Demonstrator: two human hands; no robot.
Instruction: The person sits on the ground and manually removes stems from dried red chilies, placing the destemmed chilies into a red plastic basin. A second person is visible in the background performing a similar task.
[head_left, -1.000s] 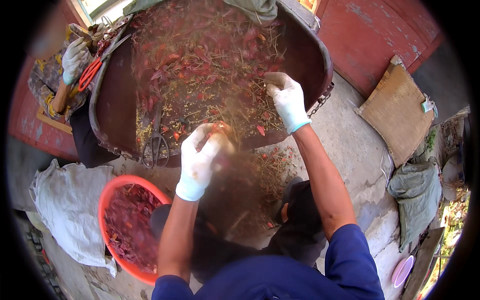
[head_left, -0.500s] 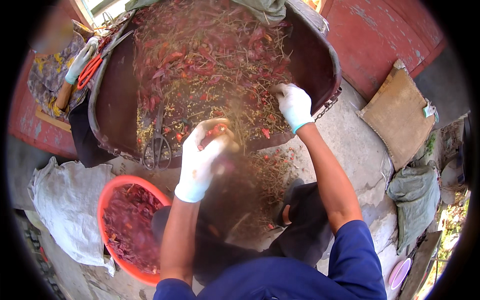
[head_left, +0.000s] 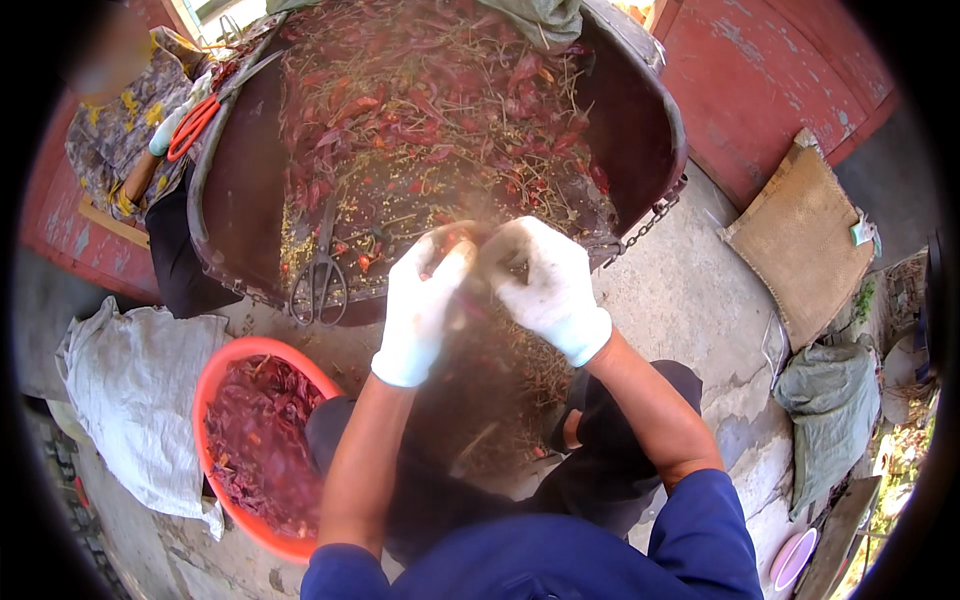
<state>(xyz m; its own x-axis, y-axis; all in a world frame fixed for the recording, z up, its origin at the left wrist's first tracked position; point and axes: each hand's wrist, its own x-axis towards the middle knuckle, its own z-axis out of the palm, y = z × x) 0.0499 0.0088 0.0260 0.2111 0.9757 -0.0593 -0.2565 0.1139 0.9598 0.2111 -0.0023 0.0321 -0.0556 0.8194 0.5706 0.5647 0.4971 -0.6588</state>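
Note:
In white gloves, my left hand [head_left: 425, 305] and my right hand [head_left: 540, 290] meet at the front rim of a large dark tub. My left fingers are closed around a red dried chilli [head_left: 449, 242], partly hidden. My right fingers are curled right beside it; what they hold is hidden. Dried red chillies [head_left: 520, 80], stalks and yellow seeds lie in the tub [head_left: 645, 150]. Metal scissors [head_left: 325, 290] rest at its front left. An orange-red basin [head_left: 210, 390] of dark red dried chillies stands left of my legs.
A co-worker's gloved hand [head_left: 170, 130] is at the upper left beside orange-handled scissors [head_left: 192, 122]. A white sack [head_left: 140, 400] lies left, a brown mat [head_left: 800, 240] and grey-green sack [head_left: 830, 400] right, near a pink basin [head_left: 793, 555]. Red doors [head_left: 760, 60] stand behind.
My right hand has moved left and down from over the tub's right side to meet my left hand. The co-worker's hand has lowered behind the orange-handled scissors.

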